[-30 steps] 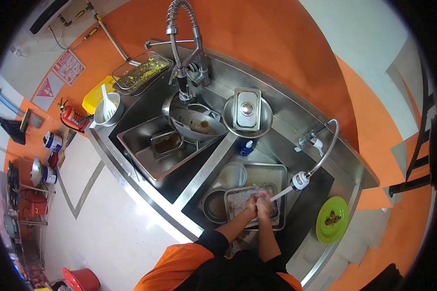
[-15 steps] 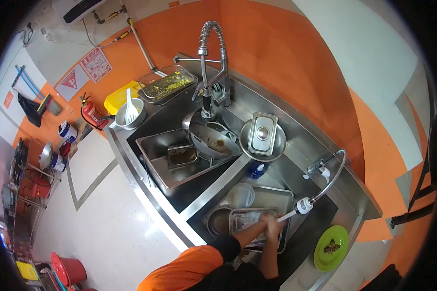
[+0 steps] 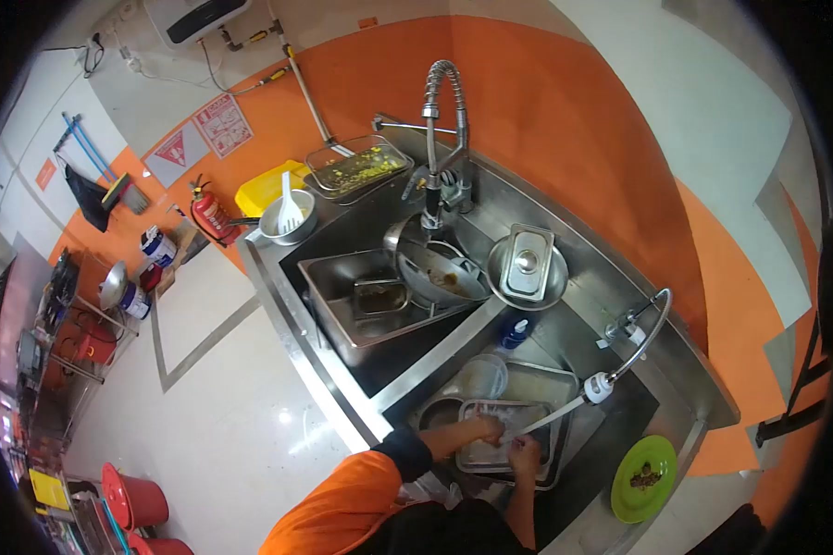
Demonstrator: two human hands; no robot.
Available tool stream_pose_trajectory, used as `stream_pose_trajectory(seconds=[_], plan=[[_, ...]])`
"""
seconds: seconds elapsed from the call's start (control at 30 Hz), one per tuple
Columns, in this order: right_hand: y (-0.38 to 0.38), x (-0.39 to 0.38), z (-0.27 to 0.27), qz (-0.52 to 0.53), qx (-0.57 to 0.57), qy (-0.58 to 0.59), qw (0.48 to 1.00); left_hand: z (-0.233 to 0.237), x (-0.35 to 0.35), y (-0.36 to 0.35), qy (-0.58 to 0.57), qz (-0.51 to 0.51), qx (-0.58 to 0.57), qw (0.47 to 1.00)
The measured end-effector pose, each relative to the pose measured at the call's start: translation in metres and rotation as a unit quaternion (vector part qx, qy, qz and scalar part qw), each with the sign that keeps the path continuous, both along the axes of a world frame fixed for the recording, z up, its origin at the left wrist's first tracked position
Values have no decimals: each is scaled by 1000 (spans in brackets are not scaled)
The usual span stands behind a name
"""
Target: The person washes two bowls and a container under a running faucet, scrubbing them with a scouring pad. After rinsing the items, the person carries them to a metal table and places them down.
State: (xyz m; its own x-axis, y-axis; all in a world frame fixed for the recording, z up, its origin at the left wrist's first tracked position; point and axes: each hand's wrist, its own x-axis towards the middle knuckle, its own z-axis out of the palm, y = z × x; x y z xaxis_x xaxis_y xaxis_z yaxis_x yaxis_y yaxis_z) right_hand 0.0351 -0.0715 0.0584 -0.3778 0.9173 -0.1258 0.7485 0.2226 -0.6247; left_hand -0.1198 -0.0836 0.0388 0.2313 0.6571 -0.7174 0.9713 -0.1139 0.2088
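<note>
Lower right of centre: a metal tray (image 3: 477,455) in the sink (image 3: 611,444), below a running tap (image 3: 599,387). Left hand (image 3: 491,428) and right hand (image 3: 525,454) loosely curled over it; any grip cannot be told. Probably stiff, light, slippery; best held by opposite rims.

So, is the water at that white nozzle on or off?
On: a pale stream slants from the white nozzle toward the metal tray, between left hand and right hand.
</note>
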Motion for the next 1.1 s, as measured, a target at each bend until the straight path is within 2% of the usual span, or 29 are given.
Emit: stream_pose_trajectory(seconds=[0.07, 0.13, 0.17, 0.2, 0.27, 0.33, 0.37, 0.4, 0.43, 0.47, 0.5, 0.57, 0.6, 0.67, 0.7, 0.73, 0.8, 0.9, 0.97, 1.0, 1.03, 1.07, 1.1], plan=[[1, -20, 38, 21, -146, -39, 988, 34, -30, -4, -71, 156, 131, 976], [-2, -23, 8, 21, -126, -13, 992, 84, -79, 5, -108, 188, 194, 957], [0, -24, -3, 22, -103, 12, 994, 95, -105, 9, -125, 223, 235, 938], [-1, -25, -4, 23, -97, 15, 995, 114, -135, 9, -176, 233, 311, 904], [0, -32, -5, 37, -78, 32, 996, 157, -190, 10, -248, 314, 385, 832], [9, -23, -39, -12, -69, 55, 996, 171, -245, 18, -137, 360, 454, 804], [13, -24, -50, -60, -66, 73, 993, 152, -285, 24, -147, 371, 470, 788], [17, -28, -38, -71, -63, 75, 993, 167, -302, 24, -117, 428, 485, 753], [21, -32, -6, -161, -153, 76, 972, 170, -323, 27, -76, 471, 463, 747], [23, -38, 14, -249, -242, 77, 935, 158, -344, 34, 50, 509, 444, 736], [25, -41, 5, -260, -239, 81, 932, 141, -369, 39, 80, 511, 455, 725], [26, -31, -37, -252, -33, 130, 958, 119, -400, 53, 65, 578, 440, 684], [30, -13, -84, -273, -40, 24, 961, 116, -409, 58, 59, 571, 442, 689], [20, -26, -67, -252, -71, 26, 965, 110, -425, 68, -33, 624, 326, 709], [16, -26, -64, -221, -104, 25, 969, 107, -430, 72, -39, 619, 322, 716], [13, -29, -69, -232, -105, 21, 967, 103, -434, 76, -20, 629, 290, 721], [1, -33, -76, -305, -203, 26, 930, 92, -446, 86, 4, 649, 223, 728], [-13, -44, -75, -361, -244, 36, 900, 84, -454, 90, 19, 616, 225, 755], [0, -41, -85, -188, -160, -121, 962, 73, -466, 91, 7, 591, 226, 774], [10, -45, -87, -241, -149, -49, 958, 101, -451, 88, 43, 593, 233, 770], [24, -62, -81, -291, -136, 23, 947, 110, -442, 89, 100, 573, 291, 759], [34, -101, -4, -314, -168, 199, 913, 117, -432, 89, 155, 552, 349, 741], [66, -92, -51, -245, -126, 188, 943, 131, -421, 86, 147, 544, 350, 748]])
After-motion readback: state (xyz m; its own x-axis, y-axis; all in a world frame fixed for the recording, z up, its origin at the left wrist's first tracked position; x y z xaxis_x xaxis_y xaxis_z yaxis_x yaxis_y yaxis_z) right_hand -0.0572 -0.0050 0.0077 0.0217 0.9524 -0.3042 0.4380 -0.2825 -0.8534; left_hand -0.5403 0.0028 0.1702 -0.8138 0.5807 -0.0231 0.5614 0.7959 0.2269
